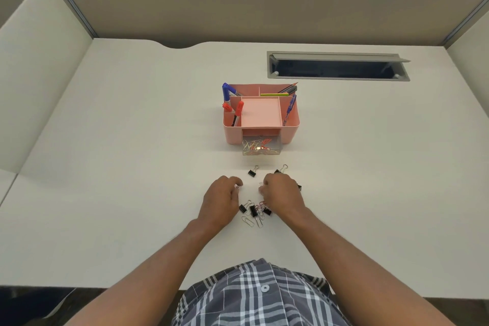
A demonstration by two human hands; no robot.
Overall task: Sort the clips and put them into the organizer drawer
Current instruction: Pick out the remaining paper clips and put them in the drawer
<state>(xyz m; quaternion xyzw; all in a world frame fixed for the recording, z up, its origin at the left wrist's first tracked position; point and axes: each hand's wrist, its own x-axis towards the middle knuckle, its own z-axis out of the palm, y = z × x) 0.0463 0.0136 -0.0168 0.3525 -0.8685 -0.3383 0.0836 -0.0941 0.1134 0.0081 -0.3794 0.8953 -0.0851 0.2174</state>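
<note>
Cream-white desk [132, 167] fills a beige-walled cubicle, with a pink plastic desk organizer [260, 114] holding pens near its middle. Its clear plastic drawer [262, 147] is pulled out toward the person and already holds gold and pink wire paper clips. Between drawer and body lies a loose heap of black binder clips and wire paper clips [255, 213], with one stray black binder clip [253, 171] nearer the drawer. The left hand [221, 200] curls over the heap's left edge, its fingertips pinching something small and pale. The right hand [283, 192] curls likewise, pinching what looks like a paper clip. Sorting appears midway; next, each pinched clip likely needs carrying forward and dropping into the open drawer.
</note>
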